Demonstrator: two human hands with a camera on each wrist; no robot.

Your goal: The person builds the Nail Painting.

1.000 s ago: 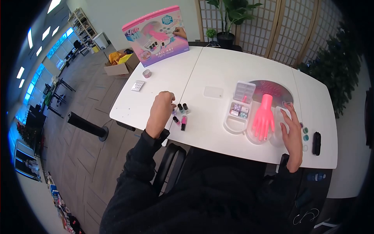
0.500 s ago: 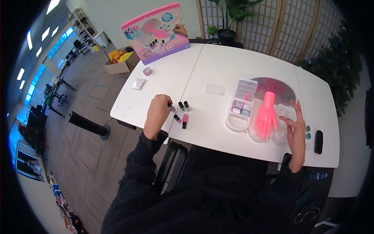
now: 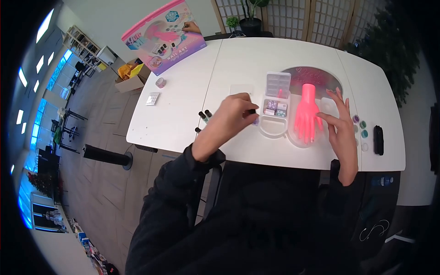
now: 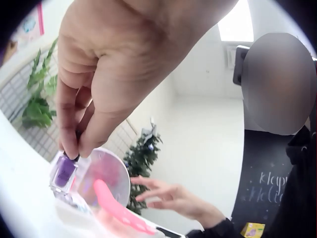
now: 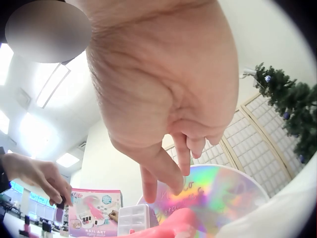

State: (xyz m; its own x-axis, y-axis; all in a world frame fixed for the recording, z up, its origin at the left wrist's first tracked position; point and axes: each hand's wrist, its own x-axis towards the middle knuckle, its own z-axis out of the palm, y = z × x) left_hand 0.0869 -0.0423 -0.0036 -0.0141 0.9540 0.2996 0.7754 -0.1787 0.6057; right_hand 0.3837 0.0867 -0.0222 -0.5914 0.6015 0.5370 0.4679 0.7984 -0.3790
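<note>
My left hand (image 3: 233,117) pinches a purple nail polish bottle (image 4: 64,171) by its black cap, just left of the clear organizer tray (image 3: 273,130). Several other polish bottles (image 3: 205,114) stand on the table behind my left wrist, partly covered by it. Beside the organizer a pink plastic model hand (image 3: 306,112) lies with its fingers toward me. My right hand (image 3: 341,128) hovers over the right side of the model hand, fingers spread and holding nothing. In the right wrist view its fingertips hang in front of the shiny round backboard (image 5: 213,188).
A nail art box (image 3: 165,39) stands at the table's back left, with a small round tub (image 3: 160,83) and a white gem sheet (image 3: 152,98) before it. Small glitter pots (image 3: 364,134) and a black case (image 3: 378,140) lie on the right. A clear lid (image 3: 241,88) lies mid-table.
My left hand has lifted the purple polish bottle from the group and carried it right, to the organizer. My right hand stays near the model hand. The head view has shifted.
</note>
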